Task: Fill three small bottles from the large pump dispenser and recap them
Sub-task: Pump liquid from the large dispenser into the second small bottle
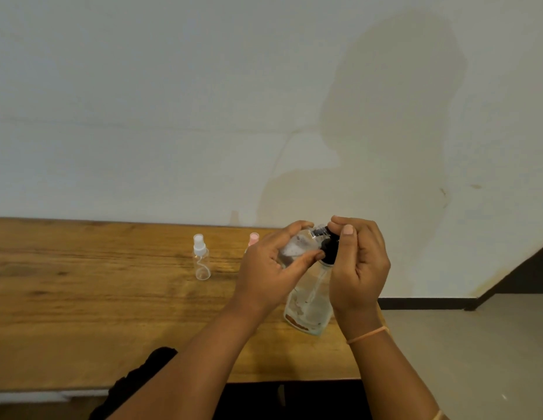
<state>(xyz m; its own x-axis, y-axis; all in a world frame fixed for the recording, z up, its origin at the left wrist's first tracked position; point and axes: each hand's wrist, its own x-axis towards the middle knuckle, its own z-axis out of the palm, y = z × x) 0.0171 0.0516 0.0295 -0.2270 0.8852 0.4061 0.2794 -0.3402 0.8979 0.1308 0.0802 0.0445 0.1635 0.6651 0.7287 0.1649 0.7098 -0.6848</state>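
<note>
At the 6 o'clock edge of the wooden table (82, 313), taking 12 o'clock as the wall side, a piece of black fabric (136, 380) lies over the rim. Both forearms reach across this edge toward 12 o'clock. The right wrist carries a thin orange band (368, 334).

Beyond the fabric, toward 3 o'clock on the tabletop, the large clear pump dispenser (309, 307) stands upright. It is nearly empty of visible liquid; the dip tube shows inside.

Directly above it the two hands meet. The left hand (264, 268) grips a small clear bottle (297, 248), tilted with its uncapped threaded neck pointing toward 3 o'clock, at the black pump head (330, 248). The right hand (359, 268) has fingers and thumb curled around that pump head.

Farther back, at 9 o'clock from the hands, a white-capped spray bottle (201, 262) stands upright, well apart from the dispenser. A pink-capped bottle (253, 238) stands just behind the left hand, mostly hidden.

At 12 o'clock, the pale wall (173, 116) carries the person's shadow (400, 116).
</note>
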